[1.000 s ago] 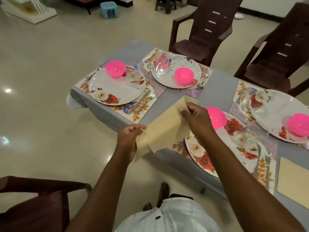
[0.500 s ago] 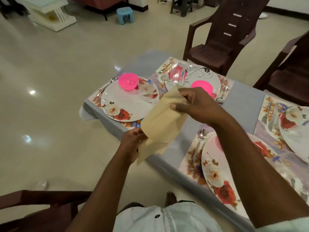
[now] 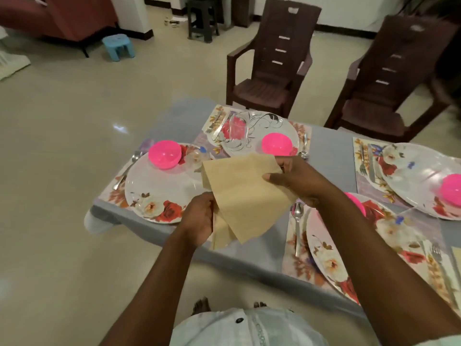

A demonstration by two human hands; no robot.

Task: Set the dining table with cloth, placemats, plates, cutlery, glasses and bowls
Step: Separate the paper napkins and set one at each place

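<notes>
I hold a folded beige napkin (image 3: 243,196) above the table's near edge. My left hand (image 3: 198,218) grips its lower left corner, and my right hand (image 3: 295,179) pinches its upper right edge. Beneath lies a grey tablecloth (image 3: 257,255) with floral placemats. The left setting has a floral plate (image 3: 159,191), a pink bowl (image 3: 163,154) and a clear glass (image 3: 195,156). The far setting has a plate (image 3: 274,126), a pink bowl (image 3: 277,144) and a glass (image 3: 237,128). A spoon (image 3: 297,221) lies beside the near right plate (image 3: 331,248).
Two brown plastic chairs (image 3: 274,68) (image 3: 389,78) stand behind the table. Another plate (image 3: 419,176) with a pink bowl (image 3: 451,188) sits at the right, a fork (image 3: 363,162) beside it. A blue stool (image 3: 118,47) stands on the floor at the far left.
The view has shifted left toward the table's end. Both hands have spread the napkin wider, my right hand drawing its edge up and to the right.
</notes>
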